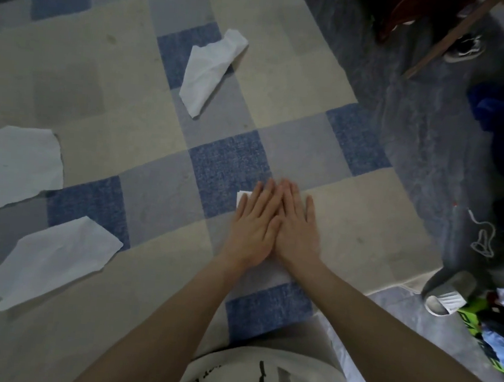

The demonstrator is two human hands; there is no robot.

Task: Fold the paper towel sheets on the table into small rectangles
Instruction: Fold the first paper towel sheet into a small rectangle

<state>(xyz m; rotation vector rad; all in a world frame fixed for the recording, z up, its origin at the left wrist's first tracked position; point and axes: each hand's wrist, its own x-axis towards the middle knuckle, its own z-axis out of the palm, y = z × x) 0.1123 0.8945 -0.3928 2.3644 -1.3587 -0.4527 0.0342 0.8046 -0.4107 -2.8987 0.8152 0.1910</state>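
A folded white paper towel (242, 196) lies on the blue and cream checked cloth (228, 164), almost wholly hidden under my hands; only its far left corner shows. My left hand (254, 224) and my right hand (296, 225) press flat on it side by side, fingers straight and touching. A crumpled white sheet (209, 68) lies further away on the cloth. Two more unfolded sheets lie at the left: one large (12, 166), one nearer me (56, 259).
The cloth's right edge (403, 185) borders a grey-blue floor. Shoes (464, 48), a wooden stick (446, 40), a white cord (481, 238) and a pile of coloured clothes (494, 328) lie to the right.
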